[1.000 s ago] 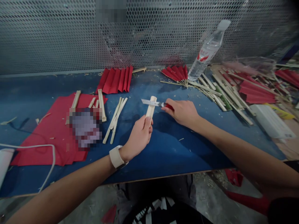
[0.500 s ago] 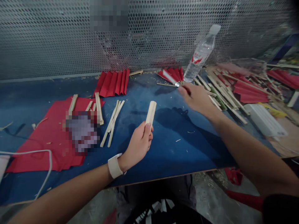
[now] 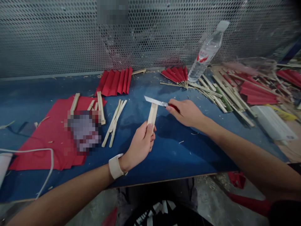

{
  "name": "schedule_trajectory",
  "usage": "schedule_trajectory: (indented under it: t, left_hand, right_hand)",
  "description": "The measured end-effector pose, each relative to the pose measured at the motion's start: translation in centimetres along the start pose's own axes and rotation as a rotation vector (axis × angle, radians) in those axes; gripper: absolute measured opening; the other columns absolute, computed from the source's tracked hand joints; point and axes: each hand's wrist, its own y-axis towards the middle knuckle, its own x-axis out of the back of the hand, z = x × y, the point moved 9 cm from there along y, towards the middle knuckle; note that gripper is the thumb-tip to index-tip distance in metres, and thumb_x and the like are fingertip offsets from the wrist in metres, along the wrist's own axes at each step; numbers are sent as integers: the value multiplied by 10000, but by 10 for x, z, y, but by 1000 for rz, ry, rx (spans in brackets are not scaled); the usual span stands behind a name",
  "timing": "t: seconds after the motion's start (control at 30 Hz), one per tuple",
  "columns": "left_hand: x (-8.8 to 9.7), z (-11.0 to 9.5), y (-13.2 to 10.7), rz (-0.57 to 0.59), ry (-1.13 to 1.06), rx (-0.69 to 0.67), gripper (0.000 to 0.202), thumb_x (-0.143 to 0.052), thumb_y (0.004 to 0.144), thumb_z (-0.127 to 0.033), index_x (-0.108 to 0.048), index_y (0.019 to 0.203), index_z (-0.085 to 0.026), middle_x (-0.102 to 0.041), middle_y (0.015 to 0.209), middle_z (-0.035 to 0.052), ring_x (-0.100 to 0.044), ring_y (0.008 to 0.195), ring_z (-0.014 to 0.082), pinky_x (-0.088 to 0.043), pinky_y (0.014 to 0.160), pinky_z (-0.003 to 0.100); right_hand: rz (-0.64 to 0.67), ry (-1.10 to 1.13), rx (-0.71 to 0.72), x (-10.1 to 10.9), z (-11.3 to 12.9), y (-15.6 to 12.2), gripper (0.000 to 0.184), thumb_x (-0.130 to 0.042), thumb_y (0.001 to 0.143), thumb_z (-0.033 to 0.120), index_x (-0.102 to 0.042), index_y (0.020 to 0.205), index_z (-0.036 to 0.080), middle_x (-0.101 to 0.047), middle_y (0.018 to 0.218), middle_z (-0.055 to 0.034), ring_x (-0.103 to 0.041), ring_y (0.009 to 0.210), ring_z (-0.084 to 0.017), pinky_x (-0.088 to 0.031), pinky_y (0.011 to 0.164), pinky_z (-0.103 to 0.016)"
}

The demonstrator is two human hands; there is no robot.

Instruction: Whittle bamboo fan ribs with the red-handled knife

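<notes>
My left hand is closed around the lower part of a pale bamboo strip, which stands up tilted slightly to the right. In my right hand is a knife with a dark red handle, gripped in closed fingers. Its blade points left and lies across the top end of the strip; whether it has cut in I cannot tell. Left of my left hand, thin bamboo sticks lie crossed on the blue table.
Red paper sheets and a blurred-out object lie left. Pleated red paper and a red fan rest near the mesh wall. A water bottle leans there. Bamboo strips and a white box are right.
My right hand has brought the knife left and down from beside the red fan onto the top of the bamboo strip. My left hand has barely moved.
</notes>
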Motion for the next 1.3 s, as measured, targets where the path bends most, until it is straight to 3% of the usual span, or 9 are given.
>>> schedule_trajectory:
  t: [0.3, 0.6, 0.73, 0.83, 0.93, 1.03, 1.1, 1.2, 1.3]
  left_hand:
    - [-3, -3, -4, 68, -26, -13, 380, -469, 1077, -568, -510, 944, -215, -381, 631, -91, -274, 413, 30, -232, 366, 146]
    - [-7, -5, -1, 110, -166, -34, 254, -521, 1070, -426, -498, 935, -212, -468, 684, -75, -300, 414, 14, -253, 377, 140]
    - [-5, -8, -1, 90, -157, -64, 242, -508, 1074, -456, -531, 1002, -226, -463, 720, -68, -301, 422, 18, -269, 378, 149]
    - [3, -8, 0, 3, -146, -54, 257, -505, 1074, -496, -540, 1079, -241, -445, 730, -68, -283, 434, 26, -225, 367, 148]
    - [12, -11, 2, -77, -161, -80, 178, -549, 1062, -389, -535, 1074, -212, -436, 738, -65, -306, 476, 28, -250, 397, 144]
    - [13, -16, 4, -57, -183, -137, 112, -590, 1026, -273, -524, 1079, -201, -471, 761, -57, -378, 523, 36, -346, 450, 151]
    - [11, -17, 5, -26, -168, -156, 145, -590, 1029, -294, -518, 1127, -214, -515, 802, -43, -425, 545, 47, -381, 460, 160]
    - [10, -16, 6, -12, -131, -154, 171, -566, 1054, -379, -497, 1131, -243, -520, 801, -48, -402, 518, 47, -334, 428, 156]
    - [13, -18, 6, -41, -109, -181, 179, -565, 1057, -364, -465, 1000, -227, -483, 744, -61, -351, 502, 36, -302, 438, 153]
  right_hand:
    - [-78, 96, -11, 3, -13, 0, 485, -308, 1074, 604, -584, 938, 229, -557, 655, -8, -484, 588, -185, -321, 624, -322]
    - [-163, 133, 6, 8, -9, -4, 461, -327, 1077, 584, -585, 931, 230, -610, 694, -21, -510, 592, -184, -364, 639, -327]
    - [-195, 148, -25, 13, -13, -5, 482, -309, 1081, 594, -594, 946, 230, -610, 677, -14, -528, 576, -179, -378, 632, -322]
    - [-139, 145, 82, 10, -4, -6, 533, -296, 1076, 642, -606, 955, 225, -648, 716, -26, -546, 596, -177, -386, 632, -316]
    - [-50, 88, 172, 0, 4, -7, 580, -282, 1075, 663, -642, 1011, 212, -711, 798, -56, -595, 655, -191, -390, 640, -318]
    - [11, 0, 210, -9, 8, -8, 577, -289, 1088, 631, -673, 1076, 201, -766, 908, -91, -650, 714, -209, -379, 641, -322]
    - [40, -49, 225, -12, 10, -8, 554, -312, 1092, 605, -686, 1100, 197, -779, 928, -100, -663, 718, -215, -361, 632, -323]
    - [57, -85, 231, -12, 10, -8, 522, -338, 1092, 580, -696, 1122, 202, -783, 902, -89, -659, 702, -211, -342, 622, -318]
    - [72, -93, 253, -12, 11, -9, 505, -345, 1094, 578, -698, 1106, 218, -792, 927, -70, -651, 694, -197, -324, 611, -314]
